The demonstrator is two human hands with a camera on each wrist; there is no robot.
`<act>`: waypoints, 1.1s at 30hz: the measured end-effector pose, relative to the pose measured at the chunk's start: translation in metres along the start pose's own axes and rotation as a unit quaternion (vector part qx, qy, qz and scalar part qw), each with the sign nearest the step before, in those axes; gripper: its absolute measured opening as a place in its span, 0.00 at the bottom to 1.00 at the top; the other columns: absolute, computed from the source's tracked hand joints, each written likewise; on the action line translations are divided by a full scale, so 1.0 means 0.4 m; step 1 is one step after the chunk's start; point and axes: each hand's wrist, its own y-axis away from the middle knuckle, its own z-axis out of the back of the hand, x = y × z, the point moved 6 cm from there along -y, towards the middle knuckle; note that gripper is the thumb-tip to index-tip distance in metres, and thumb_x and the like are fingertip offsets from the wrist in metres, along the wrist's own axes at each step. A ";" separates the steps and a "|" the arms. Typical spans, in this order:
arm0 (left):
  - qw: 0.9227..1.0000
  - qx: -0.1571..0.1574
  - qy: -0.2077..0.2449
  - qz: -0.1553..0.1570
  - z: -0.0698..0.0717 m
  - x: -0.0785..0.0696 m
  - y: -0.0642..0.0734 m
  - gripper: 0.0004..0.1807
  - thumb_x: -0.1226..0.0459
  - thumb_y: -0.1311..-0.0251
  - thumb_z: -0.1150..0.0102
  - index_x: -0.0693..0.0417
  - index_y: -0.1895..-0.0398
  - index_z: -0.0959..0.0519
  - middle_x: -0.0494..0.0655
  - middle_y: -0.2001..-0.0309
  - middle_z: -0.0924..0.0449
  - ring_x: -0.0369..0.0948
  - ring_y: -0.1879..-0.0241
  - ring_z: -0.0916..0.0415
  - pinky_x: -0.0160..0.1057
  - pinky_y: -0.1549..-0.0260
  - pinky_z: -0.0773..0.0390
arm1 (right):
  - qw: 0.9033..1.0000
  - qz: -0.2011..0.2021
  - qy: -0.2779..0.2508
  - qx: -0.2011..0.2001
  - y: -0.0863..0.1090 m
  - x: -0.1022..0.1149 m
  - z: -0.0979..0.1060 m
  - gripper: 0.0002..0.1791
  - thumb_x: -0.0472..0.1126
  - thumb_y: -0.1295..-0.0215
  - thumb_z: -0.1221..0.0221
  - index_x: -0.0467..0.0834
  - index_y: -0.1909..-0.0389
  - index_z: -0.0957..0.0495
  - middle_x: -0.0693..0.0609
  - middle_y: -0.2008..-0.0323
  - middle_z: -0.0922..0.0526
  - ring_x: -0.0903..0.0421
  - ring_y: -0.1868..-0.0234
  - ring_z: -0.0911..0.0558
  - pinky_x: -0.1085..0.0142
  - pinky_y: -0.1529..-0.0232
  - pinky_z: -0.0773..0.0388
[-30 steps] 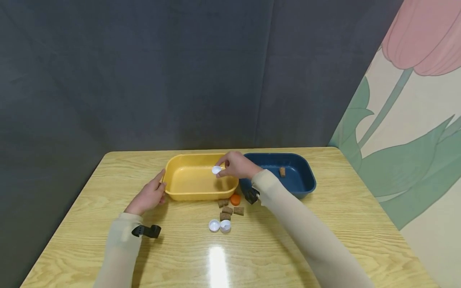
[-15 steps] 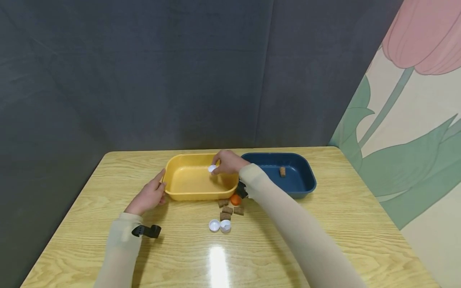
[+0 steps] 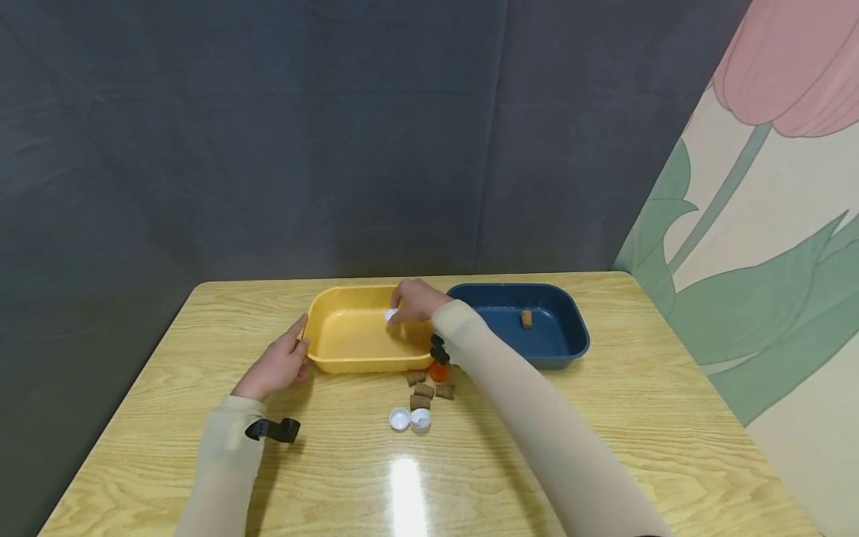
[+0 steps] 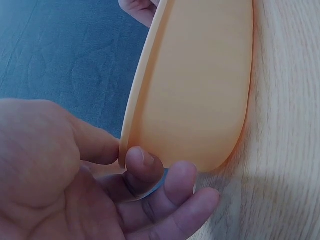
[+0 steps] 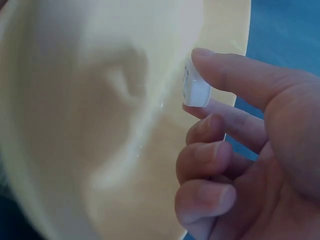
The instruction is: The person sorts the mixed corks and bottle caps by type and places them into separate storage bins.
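Observation:
Over the right half of the yellow plastic basin (image 3: 369,365), my right hand (image 3: 421,300) pinches a white bottle cap (image 5: 197,91) between thumb and index finger. The right wrist view shows the cap on edge, with the other fingers curled below it. My left hand (image 3: 275,364) holds the basin's left end, thumb and index finger at the rim (image 4: 129,120). Just in front of the basin lie an orange bottle cap (image 3: 438,372) and several brown corks (image 3: 444,391). Nearer to me, two white caps (image 3: 399,420) sit side by side, hollow side up.
A dark blue basin (image 3: 553,343) stands right beside the yellow one, with one cork (image 3: 526,319) inside. Both rest on a wood-grain table (image 3: 637,418). A dark curtain (image 3: 335,149) hangs behind the table, and a flower-painted wall (image 3: 772,261) rises on the right.
My right hand has moved a little to the left over the yellow basin, still pinching the white cap. The left hand has stayed at the basin's rim.

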 end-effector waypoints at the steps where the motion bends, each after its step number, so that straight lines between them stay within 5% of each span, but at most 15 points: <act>1: 1.000 0.000 0.000 0.000 0.000 -0.001 0.000 0.32 0.65 0.20 0.68 0.59 0.19 0.62 0.53 0.69 0.31 0.46 0.72 0.25 0.45 0.67 0.20 | 1.000 -0.004 0.005 0.002 -0.001 -0.002 -0.001 0.19 0.48 0.36 0.32 0.42 0.50 0.17 0.47 0.43 0.20 0.51 0.50 0.23 0.58 0.48 0.23; 14: 1.000 0.000 0.003 -0.006 -0.002 -0.003 0.002 0.32 0.65 0.20 0.67 0.59 0.19 0.62 0.52 0.70 0.32 0.46 0.71 0.25 0.45 0.66 0.20 | 1.000 -0.019 0.013 0.004 -0.004 -0.012 -0.018 0.17 0.49 0.40 0.29 0.44 0.55 0.17 0.51 0.52 0.21 0.54 0.59 0.23 0.63 0.59 0.23; 27: 1.000 0.003 -0.001 -0.007 -0.001 -0.004 -0.001 0.32 0.65 0.20 0.68 0.59 0.19 0.63 0.53 0.70 0.31 0.45 0.72 0.25 0.44 0.67 0.20 | 1.000 0.011 0.018 0.013 0.025 0.013 -0.015 0.19 0.48 0.36 0.32 0.46 0.47 0.16 0.50 0.37 0.23 0.49 0.39 0.24 0.57 0.43 0.24; 33: 1.000 0.008 0.002 -0.016 0.001 -0.006 0.003 0.32 0.65 0.20 0.69 0.60 0.19 0.63 0.54 0.70 0.31 0.47 0.71 0.24 0.46 0.66 0.20 | 0.996 0.082 0.035 -0.002 0.059 0.039 -0.012 0.20 0.47 0.37 0.31 0.43 0.46 0.16 0.51 0.46 0.17 0.56 0.57 0.18 0.62 0.52 0.22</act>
